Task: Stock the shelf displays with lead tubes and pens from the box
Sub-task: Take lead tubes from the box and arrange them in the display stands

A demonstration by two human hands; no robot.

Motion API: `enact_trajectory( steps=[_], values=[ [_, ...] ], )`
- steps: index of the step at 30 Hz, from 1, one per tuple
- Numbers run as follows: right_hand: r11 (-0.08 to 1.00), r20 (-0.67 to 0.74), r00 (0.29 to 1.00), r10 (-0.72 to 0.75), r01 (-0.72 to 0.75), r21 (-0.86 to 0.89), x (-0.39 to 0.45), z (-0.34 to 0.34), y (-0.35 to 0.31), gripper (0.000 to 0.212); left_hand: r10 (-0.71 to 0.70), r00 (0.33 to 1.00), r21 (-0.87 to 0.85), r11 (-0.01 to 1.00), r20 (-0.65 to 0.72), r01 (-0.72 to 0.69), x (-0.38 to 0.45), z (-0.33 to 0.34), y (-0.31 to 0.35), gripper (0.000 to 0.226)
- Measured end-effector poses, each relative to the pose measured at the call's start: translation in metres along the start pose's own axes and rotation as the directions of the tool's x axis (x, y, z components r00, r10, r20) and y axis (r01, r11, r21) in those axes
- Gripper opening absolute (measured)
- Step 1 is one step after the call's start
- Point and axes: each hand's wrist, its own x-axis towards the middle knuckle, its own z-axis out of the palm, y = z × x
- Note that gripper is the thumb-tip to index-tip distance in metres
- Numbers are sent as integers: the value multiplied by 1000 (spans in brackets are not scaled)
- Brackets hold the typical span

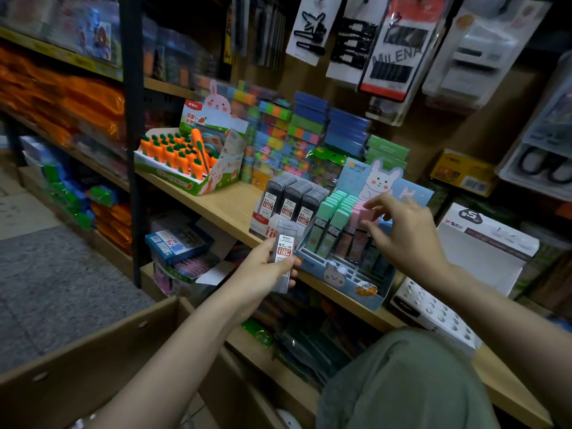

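Observation:
My left hand [268,267] grips a clear lead tube [285,249] with a white and red 0.7 label, held upright in front of the shelf edge. Just behind it stands a display [289,202] of three rows of grey lead tubes with the same label. To its right is a blue bunny display [349,243] holding green and pink lead tubes. My right hand [402,233] reaches into that display, its fingertips pinching a pink tube [366,213] in the right-hand row. A cardboard box [102,360] stands open at the bottom left.
A carrot-shaped item display [185,159] sits at the left on the wooden shelf [229,209]. Stacks of coloured sticky notes [297,134] fill the back. A white box [483,249] stands at the right. Hair-clip cards [349,41] hang above. My knee [405,385] is below.

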Motion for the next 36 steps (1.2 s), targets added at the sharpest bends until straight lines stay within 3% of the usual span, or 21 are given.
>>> enact_trajectory(
  steps=[6, 12, 20, 22, 24, 26, 29, 32, 34, 36],
  values=[
    [983, 31, 989, 146, -149, 105, -3, 3, 9, 19, -9, 1000, 5, 1000, -9, 9, 2, -3, -6, 35],
    [980, -29, 993, 113, -116, -160, -4, 10, 15, 21, 11, 1000, -50, 999, -2, -11, 3, 0, -4, 30],
    [962, -22, 991, 131, -132, -239, -4, 13, 11, 27, 41, 998, -51, 998, -49, -43, 4, 2, 0, 22],
    [990, -65, 993, 99, -105, -98, -1, 9, 0, 34, 39, 997, -75, 996, -67, -44, 5, 2, 1, 16],
    [981, -65, 996, 64, -51, 185, 5, 8, -23, 35, 57, 996, -57, 996, -72, -62, 6, 1, 1, 15],
    [936, 73, 997, 26, -49, 348, 13, 13, -51, 31, 79, 995, -14, 997, -54, -80, 6, -2, 3, 17],
    [929, 267, 962, -52, -51, 365, 24, 25, -80, 37, 108, 994, 42, 993, -11, -108, 7, -8, 6, 21],
    [932, 307, 950, -49, -67, 356, 41, 30, -86, 28, 124, 992, 73, 990, -20, -122, 13, -16, 8, 16],
    [925, 290, 957, -29, -85, 370, 58, 27, -84, 25, 151, 980, 108, 985, -130, -137, 20, -27, 8, 11],
    [923, 221, 975, 8, -92, 374, 77, 23, -81, 24, 183, 933, 199, 972, -311, -124, 28, -40, 8, 29]
  ],
)
